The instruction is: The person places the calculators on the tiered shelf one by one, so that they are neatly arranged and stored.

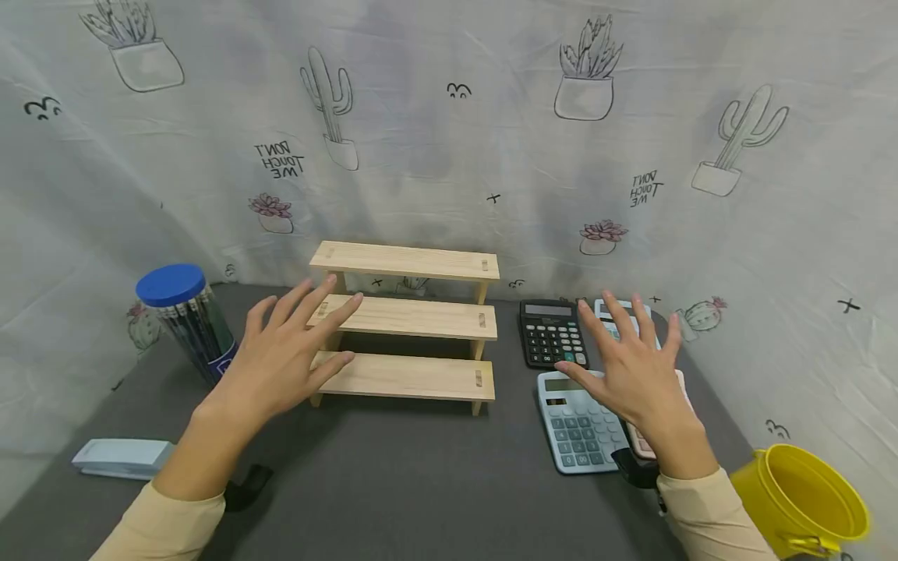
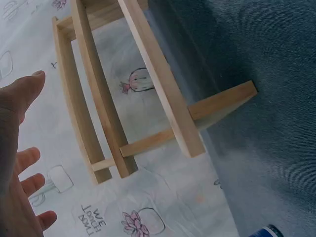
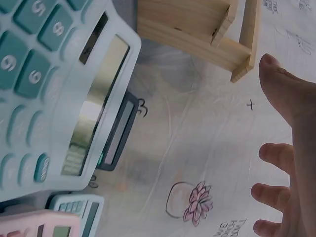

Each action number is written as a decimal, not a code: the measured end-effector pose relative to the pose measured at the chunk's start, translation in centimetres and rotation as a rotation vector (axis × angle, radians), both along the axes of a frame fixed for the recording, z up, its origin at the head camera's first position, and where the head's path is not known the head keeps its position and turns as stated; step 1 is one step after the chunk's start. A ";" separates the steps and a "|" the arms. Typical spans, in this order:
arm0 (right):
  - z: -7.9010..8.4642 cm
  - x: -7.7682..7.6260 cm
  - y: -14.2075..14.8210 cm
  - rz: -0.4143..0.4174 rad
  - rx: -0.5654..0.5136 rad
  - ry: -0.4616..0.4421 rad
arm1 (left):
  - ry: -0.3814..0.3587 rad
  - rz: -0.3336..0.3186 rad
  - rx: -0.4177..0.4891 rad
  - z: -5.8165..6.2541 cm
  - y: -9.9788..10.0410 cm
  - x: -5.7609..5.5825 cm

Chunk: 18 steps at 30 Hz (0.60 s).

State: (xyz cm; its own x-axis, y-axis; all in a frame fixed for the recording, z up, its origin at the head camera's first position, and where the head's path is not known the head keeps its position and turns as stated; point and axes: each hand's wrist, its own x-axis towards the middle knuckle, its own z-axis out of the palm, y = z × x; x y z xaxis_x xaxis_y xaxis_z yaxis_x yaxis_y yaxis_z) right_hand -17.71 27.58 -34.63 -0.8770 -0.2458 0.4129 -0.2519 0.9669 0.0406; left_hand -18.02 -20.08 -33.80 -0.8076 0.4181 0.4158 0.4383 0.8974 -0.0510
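My left hand [image 1: 277,362] hovers with fingers spread at the left end of a three-tier wooden shelf [image 1: 407,318], holding nothing. In the left wrist view the shelf [image 2: 158,79] stands apart from the fingers. Over on the right, my right hand [image 1: 634,374] is raised with spread fingers above several calculators. A light blue calculator [image 1: 578,428] lies closest below it, and a black calculator [image 1: 550,335] sits just behind. Partly hidden by that hand are another light blue calculator [image 1: 606,308] and a pink calculator [image 3: 39,224].
A clear jar with a blue lid [image 1: 171,285], full of pens, stands at the left. In front of it lies a pale blue stapler-like object [image 1: 122,456]. A yellow bucket [image 1: 800,499] is at the right edge. Patterned cloth [image 1: 449,156] hangs behind the dark grey table [image 1: 421,483].
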 end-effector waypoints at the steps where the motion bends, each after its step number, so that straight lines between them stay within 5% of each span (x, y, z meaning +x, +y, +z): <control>1: 0.0 0.2 0.2 0.001 -0.007 0.001 | -0.005 0.004 0.006 -0.1 -0.1 0.0; 11: -0.6 1.1 2.4 -0.021 -0.118 -0.049 | 0.001 0.020 0.012 -1.8 -1.9 1.4; 18: -1.4 1.9 4.7 -0.017 -0.142 -0.043 | -0.037 0.010 0.056 -2.7 -1.9 1.2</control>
